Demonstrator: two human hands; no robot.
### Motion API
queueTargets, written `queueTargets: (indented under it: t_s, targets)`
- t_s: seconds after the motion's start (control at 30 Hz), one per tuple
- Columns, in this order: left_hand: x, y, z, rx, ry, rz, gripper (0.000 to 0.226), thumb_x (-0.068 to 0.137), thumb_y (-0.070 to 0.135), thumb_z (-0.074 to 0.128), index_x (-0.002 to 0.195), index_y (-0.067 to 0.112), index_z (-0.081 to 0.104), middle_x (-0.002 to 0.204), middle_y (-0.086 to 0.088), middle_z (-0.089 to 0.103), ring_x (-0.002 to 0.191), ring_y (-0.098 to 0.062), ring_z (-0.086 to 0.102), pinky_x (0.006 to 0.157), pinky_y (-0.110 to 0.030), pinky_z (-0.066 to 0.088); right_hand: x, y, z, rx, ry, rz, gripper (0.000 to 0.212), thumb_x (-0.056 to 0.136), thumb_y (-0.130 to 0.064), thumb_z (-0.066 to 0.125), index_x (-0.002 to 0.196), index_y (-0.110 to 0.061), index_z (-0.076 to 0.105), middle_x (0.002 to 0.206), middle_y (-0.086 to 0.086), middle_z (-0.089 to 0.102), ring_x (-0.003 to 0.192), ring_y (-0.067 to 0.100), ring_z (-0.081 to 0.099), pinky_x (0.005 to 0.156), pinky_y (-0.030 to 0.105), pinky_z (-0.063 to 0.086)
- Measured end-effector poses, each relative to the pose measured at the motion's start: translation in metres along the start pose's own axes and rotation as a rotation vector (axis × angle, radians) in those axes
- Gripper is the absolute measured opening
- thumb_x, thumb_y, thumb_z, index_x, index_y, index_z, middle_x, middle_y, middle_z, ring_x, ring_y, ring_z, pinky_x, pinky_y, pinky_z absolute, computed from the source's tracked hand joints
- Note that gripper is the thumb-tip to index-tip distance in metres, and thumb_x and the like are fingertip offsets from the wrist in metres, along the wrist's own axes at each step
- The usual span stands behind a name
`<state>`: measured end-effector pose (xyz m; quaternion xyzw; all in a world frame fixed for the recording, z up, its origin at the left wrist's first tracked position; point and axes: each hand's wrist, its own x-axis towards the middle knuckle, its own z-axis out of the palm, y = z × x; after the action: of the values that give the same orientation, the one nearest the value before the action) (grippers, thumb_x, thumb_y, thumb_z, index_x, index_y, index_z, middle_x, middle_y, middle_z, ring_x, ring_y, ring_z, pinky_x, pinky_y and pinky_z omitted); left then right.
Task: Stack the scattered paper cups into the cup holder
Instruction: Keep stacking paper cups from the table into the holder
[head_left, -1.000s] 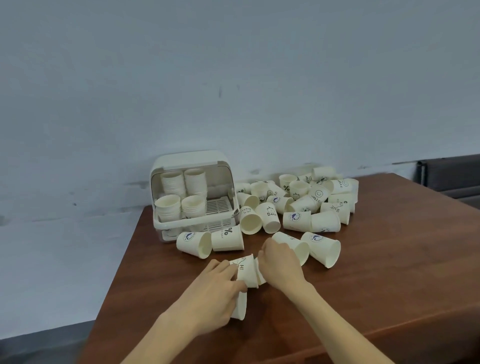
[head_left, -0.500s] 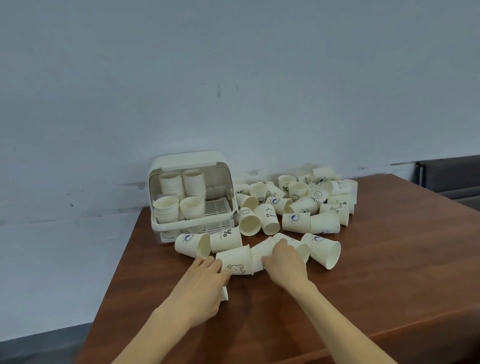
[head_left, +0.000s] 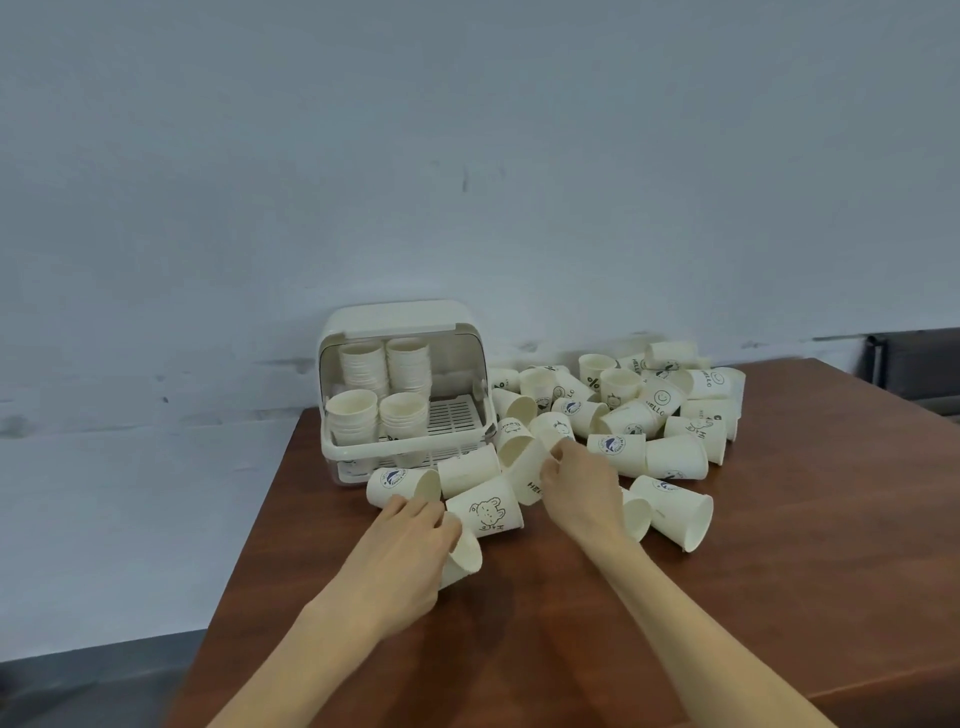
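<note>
While the left hand (head_left: 410, 540) curls round a paper cup (head_left: 462, 558) lying on the wooden table (head_left: 779, 597), the right hand (head_left: 582, 488) pinches the "HELLO" cup (head_left: 530, 475). Behind, the cup holder (head_left: 400, 389) holds four cup stacks (head_left: 384, 395); loose cups (head_left: 649, 410) lie to its right.

I see matt cream paper cups (head_left: 485, 509) with printed drawings; a smooth, faintly glossy cream plastic cup holder (head_left: 400, 322); a reddish-brown wood-grain worktop (head_left: 779, 597), lightly sheened.

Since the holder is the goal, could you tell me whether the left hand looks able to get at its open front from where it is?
Probably yes: the cup holder is open toward the left hand, with one lying cup between; the hand already grips a cup.
</note>
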<state>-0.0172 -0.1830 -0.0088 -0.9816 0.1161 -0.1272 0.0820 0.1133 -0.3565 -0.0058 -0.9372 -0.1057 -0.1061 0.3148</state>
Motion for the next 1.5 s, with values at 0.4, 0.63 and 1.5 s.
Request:
queueTargets:
  t_s: [0.4, 0.63, 1.5]
  targets:
    - [0.004, -0.006, -0.013, -0.05, 0.189, -0.094, 0.019, 0.071, 0.021, 0.07, 0.075, 0.024, 0.052, 0.074, 0.008, 0.05, 0.068, -0.016, 0.049, 0.067, -0.029, 0.043, 0.014, -0.017, -0.002, -0.066, 0.183, -0.217, 0.018, 0.092, -0.016, 0.041, 0.101, -0.017, 0.057, 0.081, 0.011, 0.068, 0.078, 0.037, 0.059, 0.064, 0.04, 0.046]
    - [0.008, -0.016, -0.019, -0.12, 0.28, -0.149, 0.017, 0.078, 0.019, 0.067, 0.076, 0.023, 0.05, 0.073, 0.008, 0.05, 0.07, -0.018, 0.049, 0.067, -0.032, 0.045, 0.018, -0.023, 0.005, -0.041, 0.167, -0.273, 0.018, 0.097, -0.021, 0.039, 0.105, -0.019, 0.055, 0.079, 0.01, 0.069, 0.081, 0.035, 0.059, 0.064, 0.039, 0.045]
    - [0.031, -0.096, -0.026, -0.129, 0.481, -0.405, 0.008, 0.084, 0.019, 0.056, 0.077, 0.022, 0.056, 0.075, 0.008, 0.053, 0.073, -0.017, 0.052, 0.069, -0.032, 0.044, 0.081, -0.133, 0.053, -0.04, 0.011, -0.486, 0.017, 0.094, -0.017, 0.038, 0.093, -0.009, 0.053, 0.084, 0.01, 0.064, 0.08, 0.035, 0.056, 0.063, 0.041, 0.047]
